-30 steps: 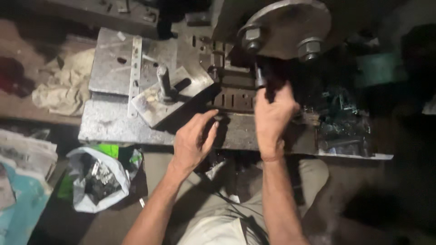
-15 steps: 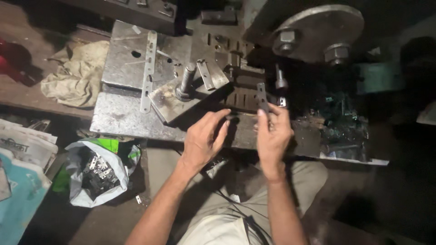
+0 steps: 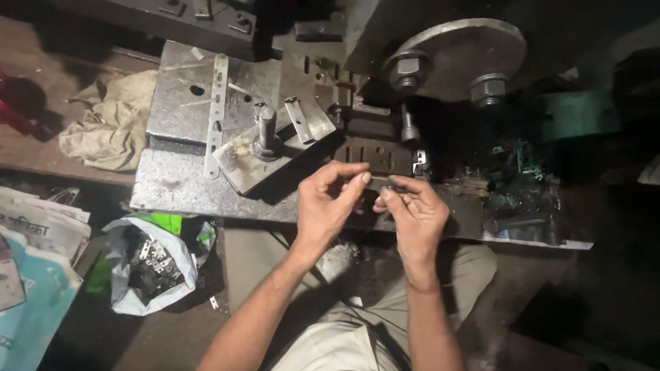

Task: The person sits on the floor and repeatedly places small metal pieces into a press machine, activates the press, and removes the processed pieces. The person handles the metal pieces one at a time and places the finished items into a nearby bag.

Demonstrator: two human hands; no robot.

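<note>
Both hands meet just near of the press bed, over the person's lap. Left hand point(image 3: 328, 206) has thumb and forefinger pressed together on a small dark metal piece point(image 3: 380, 184), which is held between the two hands at the near edge of the die block point(image 3: 377, 154). Right hand point(image 3: 412, 213) has its fingertips curled in and touching the same piece from the right; too small and dim to tell whether it truly pinches it or only steadies it.

Risks, as a judgement:
- Piece is tiny and the light is poor, so a slip from the fingertips is likely if either hand loosens. It would fall into the lap or onto the dark floor and be hard to find.
- Hands are right below the ram area, with the large round plate point(image 3: 457, 51) and its two big nuts just far of them. Fingers reaching into the die block while the press cycles would get crushed.
- The upright pin point(image 3: 266, 130) on the loose tilted plate point(image 3: 275, 148) stands just left of the left hand; a knock from the wrist could shift that plate or the long perforated strip point(image 3: 216, 113).
- Scrap pile point(image 3: 522, 185) on the right has sharp offcuts near the right hand, a cut hazard for bare skin.

Bag of stamped parts point(image 3: 155, 264) sits on the floor to the near left, rag point(image 3: 113, 127) far left; both well apart from the hands.
</note>
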